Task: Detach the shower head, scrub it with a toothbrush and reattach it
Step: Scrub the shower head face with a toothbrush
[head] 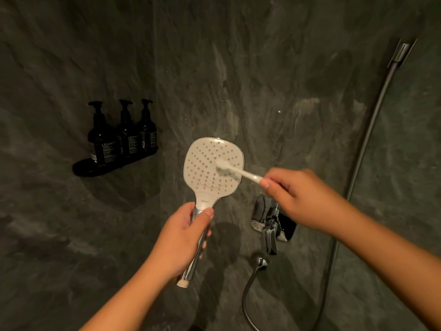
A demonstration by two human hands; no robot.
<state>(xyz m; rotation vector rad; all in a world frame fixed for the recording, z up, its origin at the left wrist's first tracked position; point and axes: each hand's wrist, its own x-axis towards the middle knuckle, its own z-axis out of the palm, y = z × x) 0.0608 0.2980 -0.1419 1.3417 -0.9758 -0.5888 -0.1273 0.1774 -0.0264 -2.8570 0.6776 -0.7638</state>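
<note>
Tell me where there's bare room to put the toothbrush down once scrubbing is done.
Little shows. The black shelf has a bare end left of the three pump bottles; the rest is crowded. By the right hand, mixer handle and hose crowd the wall. The floor is out of view.

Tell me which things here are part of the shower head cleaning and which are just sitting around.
In use:
shower head, held by left hand
toothbrush, held by right hand
hose, detached

Just there:
three pump bottles
wall shelf
mixer handle

dim dark-grey stone walls [238,68], three black pump bottles [124,134] on a shelf [83,169]
</note>
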